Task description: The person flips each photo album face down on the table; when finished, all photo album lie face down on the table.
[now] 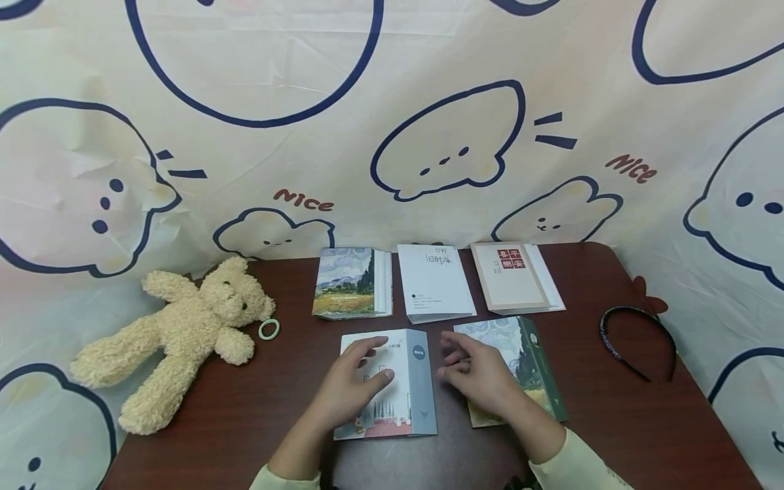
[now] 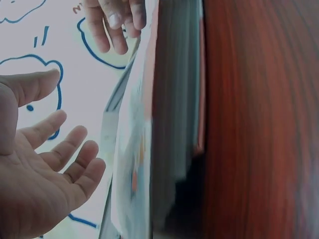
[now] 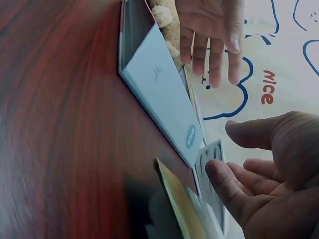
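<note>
My left hand (image 1: pixel 350 386) hovers over a thick white book (image 1: pixel 422 388) with a blue-grey side strip and a pink lower edge. In the left wrist view, that hand's fingers (image 2: pixel 70 152) are spread, holding nothing, beside the book's upright edge. To the right, my right hand (image 1: pixel 485 376) is above a painted-landscape book (image 1: pixel 542 367) with a green side strip. Its fingers are loosely bent in the right wrist view, with a gap between thumb (image 3: pixel 249 132) and fingers and nothing held. Part of each book is hidden beneath the hands.
Behind stand a landscape-cover book (image 1: pixel 344 279), a white book (image 1: pixel 436 282) and a beige book with red squares (image 1: pixel 511 275). A plush bear (image 1: pixel 190 327) and a pale green ring (image 1: pixel 269 330) lie left on the brown table (image 1: pixel 612 422). A black headband (image 1: pixel 637 309) lies right.
</note>
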Available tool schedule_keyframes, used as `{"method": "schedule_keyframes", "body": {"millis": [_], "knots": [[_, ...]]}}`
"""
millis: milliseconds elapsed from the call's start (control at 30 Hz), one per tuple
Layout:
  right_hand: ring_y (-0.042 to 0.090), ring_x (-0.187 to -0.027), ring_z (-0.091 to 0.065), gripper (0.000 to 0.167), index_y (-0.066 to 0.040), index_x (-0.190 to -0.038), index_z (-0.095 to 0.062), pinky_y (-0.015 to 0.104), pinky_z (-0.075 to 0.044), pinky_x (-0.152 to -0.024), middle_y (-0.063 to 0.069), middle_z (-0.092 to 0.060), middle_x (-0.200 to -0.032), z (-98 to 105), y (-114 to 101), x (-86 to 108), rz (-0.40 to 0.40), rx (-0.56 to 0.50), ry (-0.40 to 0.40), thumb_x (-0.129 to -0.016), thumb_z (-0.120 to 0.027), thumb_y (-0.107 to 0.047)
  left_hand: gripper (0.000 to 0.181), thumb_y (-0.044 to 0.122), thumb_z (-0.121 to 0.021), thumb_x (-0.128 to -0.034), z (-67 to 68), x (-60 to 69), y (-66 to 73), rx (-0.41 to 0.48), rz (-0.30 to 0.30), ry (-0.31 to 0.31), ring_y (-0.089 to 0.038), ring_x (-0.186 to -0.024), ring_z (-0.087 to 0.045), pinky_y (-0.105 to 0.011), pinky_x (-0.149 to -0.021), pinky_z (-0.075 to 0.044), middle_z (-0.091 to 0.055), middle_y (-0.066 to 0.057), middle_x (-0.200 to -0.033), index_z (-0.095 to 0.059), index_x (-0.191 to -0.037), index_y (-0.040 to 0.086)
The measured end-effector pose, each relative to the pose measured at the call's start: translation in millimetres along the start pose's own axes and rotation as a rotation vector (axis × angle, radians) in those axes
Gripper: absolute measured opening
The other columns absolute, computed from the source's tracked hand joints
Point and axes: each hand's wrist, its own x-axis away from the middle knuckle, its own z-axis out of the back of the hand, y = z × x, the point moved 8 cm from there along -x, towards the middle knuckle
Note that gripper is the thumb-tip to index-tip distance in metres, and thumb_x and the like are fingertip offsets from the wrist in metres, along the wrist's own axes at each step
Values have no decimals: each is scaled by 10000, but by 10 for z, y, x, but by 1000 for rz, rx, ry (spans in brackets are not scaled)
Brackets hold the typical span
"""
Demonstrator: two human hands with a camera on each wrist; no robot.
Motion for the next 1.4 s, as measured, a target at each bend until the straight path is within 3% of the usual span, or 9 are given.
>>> {"method": "schedule_keyframes", "body": {"millis": [333, 567, 767, 933, 1100, 1400], "knots": [[197, -1011, -711, 600, -47, -1443, -584, 267, -599, -800, 107, -685, -1303, 344, 6, -2, 41, 20, 27, -891, -815, -89, 494, 234, -727, -984, -245, -127, 200, 56, -41, -33, -296, -1276, -567, -539, -1077, -458, -572, -46, -1428, -586, -1454, 180], [238, -1054, -714, 574, -68, -1455, -569, 276, -600, -798, 130, -662, -1337, 633, 93, 6, 48, 32, 35, -929, -790, -133, 489, 253, -704, -1005, -431, -230, 324, 130, -20, -70, -318, -1273, -566, -549, -1059, -471, -569, -120, -1414, -576, -1464, 139], [273, -1037, -721, 572, -54, -1472, -555, 316, -610, -761, 150, -664, -1333, 880, 155, -8, 49, 114, 74, -956, -768, -181, 459, 278, -675, -1025, -569, -351, 471, 167, -29, -101, -331, -1257, -574, -512, -996, -506, -573, -126, -1390, -577, -1460, 168], [261, -975, -726, 563, -39, -1461, -562, 340, -595, -735, 157, -697, -1262, 1072, 195, -52, 43, 191, 107, -963, -760, -211, 445, 279, -667, -1027, -670, -468, 580, 200, -37, -112, -289, -1213, -582, -481, -995, -507, -601, -112, -1356, -591, -1436, 120], [257, -952, -723, 561, -22, -1461, -554, 328, -578, -738, 160, -719, -1194, 1224, 248, -98, 32, 241, 123, -973, -747, -219, 440, 278, -672, -1021, -764, -577, 647, 250, -17, -123, -242, -1204, -589, -448, -1013, -508, -624, -71, -1350, -605, -1420, 105], [261, -925, -668, 554, 14, -1436, -562, 284, -528, -685, 206, -702, -1227, 1390, 313, -220, 31, 271, 145, -973, -744, -231, 395, 313, -689, -1012, -898, -788, 742, 233, 39, -108, -178, -1163, -620, -388, -863, -554, -631, -50, -1377, -638, -1387, 199]]}}
